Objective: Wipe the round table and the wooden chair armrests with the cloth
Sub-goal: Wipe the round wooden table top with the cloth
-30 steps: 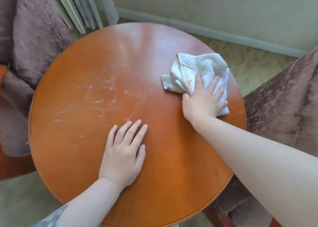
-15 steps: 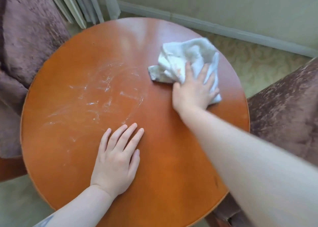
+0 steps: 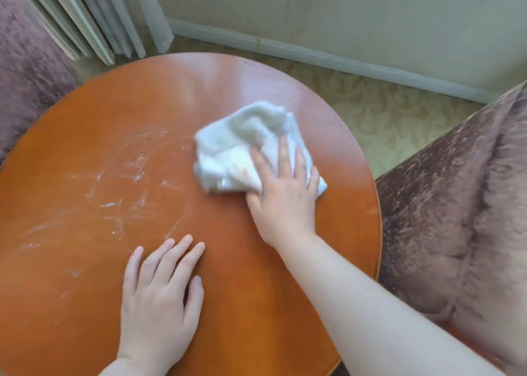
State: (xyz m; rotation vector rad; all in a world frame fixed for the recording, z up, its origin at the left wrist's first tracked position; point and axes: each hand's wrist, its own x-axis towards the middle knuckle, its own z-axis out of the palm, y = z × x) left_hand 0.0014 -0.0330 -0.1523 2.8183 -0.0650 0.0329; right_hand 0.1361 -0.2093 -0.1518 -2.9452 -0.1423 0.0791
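Note:
The round orange-brown wooden table (image 3: 119, 113) fills most of the view, with whitish dusty streaks across its left half. A crumpled white cloth (image 3: 242, 141) lies right of the table's centre, blurred by motion. My right hand (image 3: 285, 193) presses flat on the cloth's near right part, fingers spread over it. My left hand (image 3: 159, 295) rests flat on the bare tabletop near the front edge, fingers together, holding nothing. No wooden chair armrest shows in this frame.
A mauve plush chair (image 3: 462, 210) stands close against the table's right side, and another mauve cushion (image 3: 25, 70) sits at the left. Curtain folds (image 3: 94, 13) hang at the back left. Patterned carpet (image 3: 379, 110) and a skirting board (image 3: 328, 56) lie behind.
My right hand has slid the cloth leftward from the table's right edge toward the centre. My left hand has stayed flat in place. The camera has shifted, so the table sits lower in view.

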